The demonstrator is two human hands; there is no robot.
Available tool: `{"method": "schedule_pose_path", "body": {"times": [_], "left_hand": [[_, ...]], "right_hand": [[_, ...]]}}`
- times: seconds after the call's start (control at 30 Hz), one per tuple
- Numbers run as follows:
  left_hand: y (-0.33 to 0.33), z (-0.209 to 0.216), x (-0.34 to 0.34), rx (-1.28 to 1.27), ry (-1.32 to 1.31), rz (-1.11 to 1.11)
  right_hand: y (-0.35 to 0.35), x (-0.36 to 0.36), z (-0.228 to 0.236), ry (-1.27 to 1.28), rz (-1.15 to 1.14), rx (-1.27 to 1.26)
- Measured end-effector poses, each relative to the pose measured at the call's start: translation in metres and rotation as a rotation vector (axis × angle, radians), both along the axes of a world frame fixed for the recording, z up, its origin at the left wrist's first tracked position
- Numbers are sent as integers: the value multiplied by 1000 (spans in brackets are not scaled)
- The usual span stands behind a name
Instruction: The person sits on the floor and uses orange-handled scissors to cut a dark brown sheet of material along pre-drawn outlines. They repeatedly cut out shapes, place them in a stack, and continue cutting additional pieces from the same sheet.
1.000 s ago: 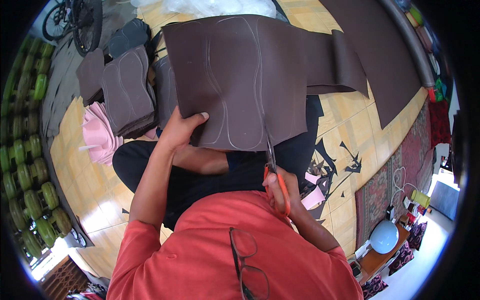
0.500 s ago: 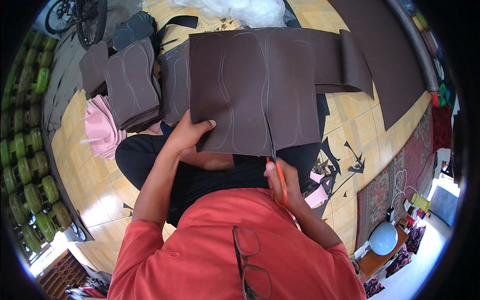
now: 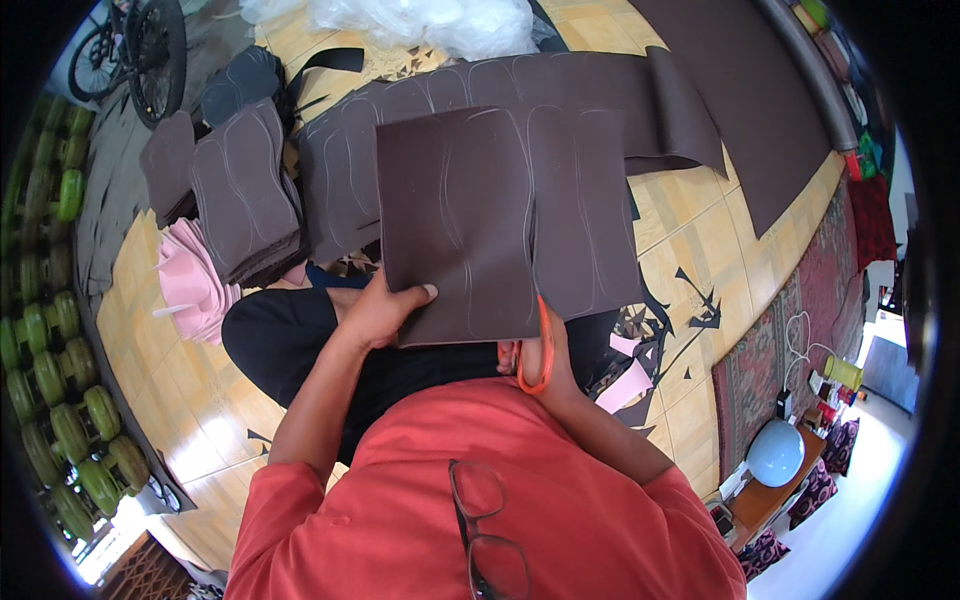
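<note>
A dark brown sheet [image 3: 455, 215] with pale sole-shaped outlines is held up over my lap. My left hand [image 3: 382, 312] grips its lower left corner, thumb on top and fingers hidden underneath. My right hand [image 3: 548, 362] is closed around the orange handles of a pair of scissors [image 3: 541, 350]. The scissors sit in a slit that runs up from the sheet's near edge, beside a drawn line. The blades are mostly hidden by the sheet. To the right of the slit, the cut strip hangs slightly apart from the rest.
A longer marked brown strip [image 3: 340, 170] lies behind the held sheet. At left are a stack of cut brown pieces [image 3: 240, 190] and pink sheets [image 3: 192, 280]. Dark scraps [image 3: 700, 300] litter the floor at right. Clear plastic [image 3: 430, 25] lies at the far side.
The held sheet has come down nearer my lap, and the slit in it gapes wider. My right hand and the scissors have moved up, with the handles now against the sheet's near edge.
</note>
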State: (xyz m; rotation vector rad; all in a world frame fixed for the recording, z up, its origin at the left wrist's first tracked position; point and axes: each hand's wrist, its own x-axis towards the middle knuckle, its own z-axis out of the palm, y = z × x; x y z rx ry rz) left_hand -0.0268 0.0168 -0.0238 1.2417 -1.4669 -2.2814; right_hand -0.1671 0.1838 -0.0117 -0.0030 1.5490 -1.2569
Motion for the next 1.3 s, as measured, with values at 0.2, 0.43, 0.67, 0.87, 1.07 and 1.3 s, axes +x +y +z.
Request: {"method": "schedule_pose_path", "body": {"times": [0.2, 0.43, 0.67, 0.87, 1.07, 1.3], "left_hand": [[10, 3, 4, 99, 24, 61], [5, -2, 13, 246, 25, 82], [2, 11, 19, 296, -30, 60], [-4, 15, 20, 262, -55, 31], [-5, 29, 16, 183, -59, 82], [-13, 31, 20, 240, -53, 4]], "right_hand": [[-5, 1, 4, 118, 73, 1], [-12, -11, 5, 177, 165, -122], [-14, -19, -1, 137, 182, -97], [-15, -29, 1, 131, 220, -123], [-18, -37, 6, 218, 236, -112], [-16, -40, 21, 247, 278, -64]]}}
